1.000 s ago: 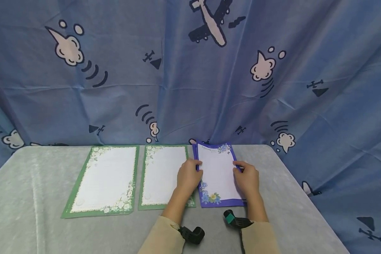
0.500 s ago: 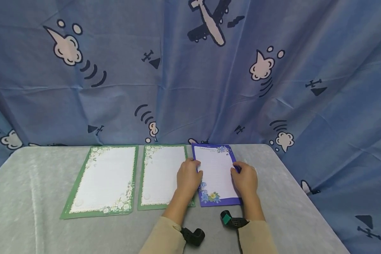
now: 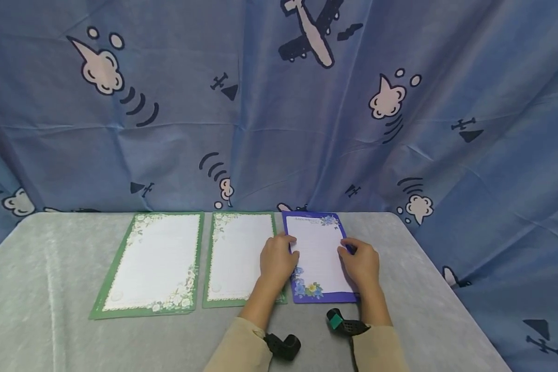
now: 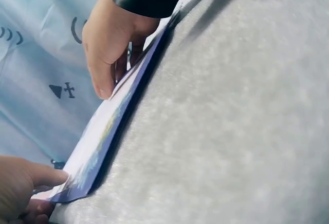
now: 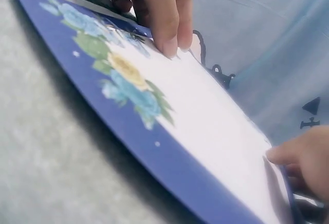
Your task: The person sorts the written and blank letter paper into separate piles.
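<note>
A sheet of stationery paper (image 3: 318, 258) with a purple-blue border and blue and yellow flowers lies on the right part of the table, its near edge slightly raised in the wrist views. My left hand (image 3: 279, 258) pinches its left edge, thumb (image 4: 49, 175) on top and other fingers under the edge. On the opposite side my right hand (image 3: 360, 261) pinches the right edge, its thumb (image 5: 282, 154) lying on the white face. Any sheets underneath are hidden in the head view.
Two green-bordered stationery sheets, a left one (image 3: 155, 263) and a middle one (image 3: 239, 253), lie to the left, the middle one partly under my left forearm. A grey cloth covers the table (image 3: 423, 310). A blue printed curtain (image 3: 176, 103) hangs behind.
A second purple edge showed at the left of the top sheet one second ago. The top sheet has shifted slightly left, and only one outline shows now. Both hands stay at its sides.
</note>
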`<state>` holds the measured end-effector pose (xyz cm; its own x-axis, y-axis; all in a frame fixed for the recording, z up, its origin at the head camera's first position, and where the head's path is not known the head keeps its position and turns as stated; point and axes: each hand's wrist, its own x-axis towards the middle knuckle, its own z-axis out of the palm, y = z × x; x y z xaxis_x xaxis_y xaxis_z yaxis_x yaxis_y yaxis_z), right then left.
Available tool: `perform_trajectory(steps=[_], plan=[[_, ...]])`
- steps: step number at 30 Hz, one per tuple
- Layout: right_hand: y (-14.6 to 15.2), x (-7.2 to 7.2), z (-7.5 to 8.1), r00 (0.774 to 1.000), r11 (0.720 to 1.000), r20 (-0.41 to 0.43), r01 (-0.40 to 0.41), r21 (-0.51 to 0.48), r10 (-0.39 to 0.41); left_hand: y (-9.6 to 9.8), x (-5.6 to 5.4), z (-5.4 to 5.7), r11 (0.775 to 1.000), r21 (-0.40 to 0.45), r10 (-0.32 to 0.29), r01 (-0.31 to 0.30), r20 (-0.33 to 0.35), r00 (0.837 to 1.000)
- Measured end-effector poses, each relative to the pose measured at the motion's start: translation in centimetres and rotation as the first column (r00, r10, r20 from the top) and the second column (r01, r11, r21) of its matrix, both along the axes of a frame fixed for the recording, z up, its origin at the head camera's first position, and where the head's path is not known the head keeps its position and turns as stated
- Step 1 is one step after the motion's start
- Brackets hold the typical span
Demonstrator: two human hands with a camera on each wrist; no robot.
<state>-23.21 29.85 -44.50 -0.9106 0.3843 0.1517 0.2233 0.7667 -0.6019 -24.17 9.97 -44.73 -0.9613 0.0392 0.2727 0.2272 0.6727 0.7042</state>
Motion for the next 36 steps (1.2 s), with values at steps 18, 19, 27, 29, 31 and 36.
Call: perform_trajectory(steps=[18,19,27,29,31,36], plan=[[-3.9,0.0,4.3,0.984,0.978,-0.008,-0.175,-0.109,0.175,-5.9,1.4,5.0,0.999,-0.037,-0.015,0.018,0.071,0.997],[-4.4,0.0,4.3,0.978,0.967,-0.011,-0.206,-0.147,0.207,-6.6,1.3,5.0,0.999,-0.048,-0.007,0.011,0.068,0.998],[-8.1,0.1,4.0,0.929,0.878,-0.012,-0.352,-0.325,0.369,-12.5,1.2,3.8,0.991,-0.103,0.089,-0.082,0.068,0.994],[-8.7,0.1,3.8,0.921,0.875,-0.006,-0.371,-0.311,0.389,-13.6,1.4,3.3,0.99,-0.093,0.111,-0.103,0.083,0.99],[-9.2,0.2,3.6,0.912,0.868,0.001,-0.39,-0.307,0.41,-14.5,1.6,2.8,0.989,-0.082,0.127,-0.119,0.099,0.987],[-10.5,0.5,3.2,0.895,0.861,0.012,-0.425,-0.279,0.445,-16.0,1.9,1.9,0.991,-0.055,0.131,-0.125,0.127,0.983]])
